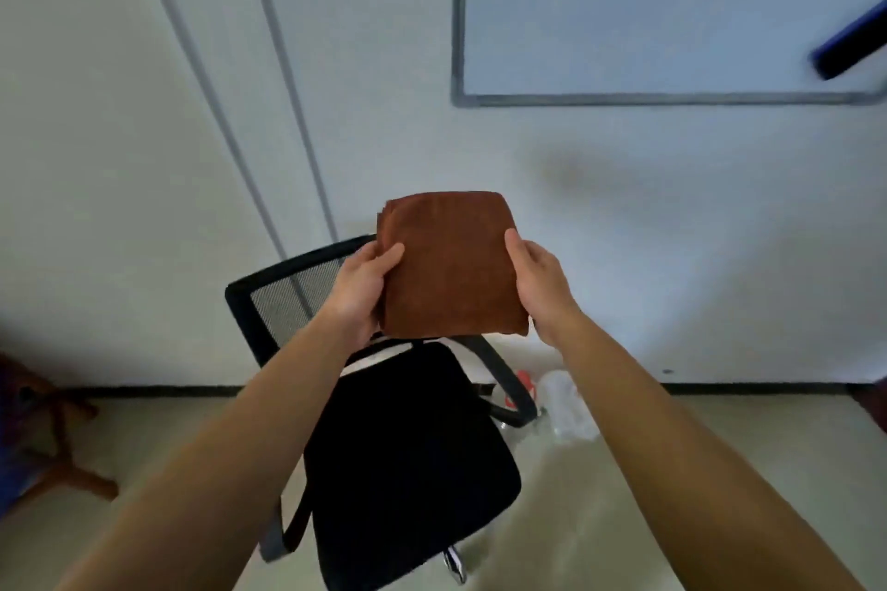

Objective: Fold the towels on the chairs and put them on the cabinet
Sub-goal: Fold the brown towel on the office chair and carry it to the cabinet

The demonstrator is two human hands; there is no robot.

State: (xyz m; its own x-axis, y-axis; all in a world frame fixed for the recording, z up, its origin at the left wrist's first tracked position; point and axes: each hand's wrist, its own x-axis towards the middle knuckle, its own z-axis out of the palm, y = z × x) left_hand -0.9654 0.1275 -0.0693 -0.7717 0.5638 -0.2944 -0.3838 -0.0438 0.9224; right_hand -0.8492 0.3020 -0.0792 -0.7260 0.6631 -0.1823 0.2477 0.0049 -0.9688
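A brown towel (451, 264), folded into a thick square, is held up in the air over the backrest of a black office chair (408, 456). My left hand (362, 286) grips its left edge, thumb on top and fingers underneath. On the opposite edge my right hand (540, 278) holds it the same way. The chair's seat below is bare. No cabinet is in view.
A white wall with a whiteboard (672, 14) stands behind the chair. A clear plastic bottle (566, 403) and something red lie on the floor by the wall. A wooden chair leg (62, 461) shows at the left edge.
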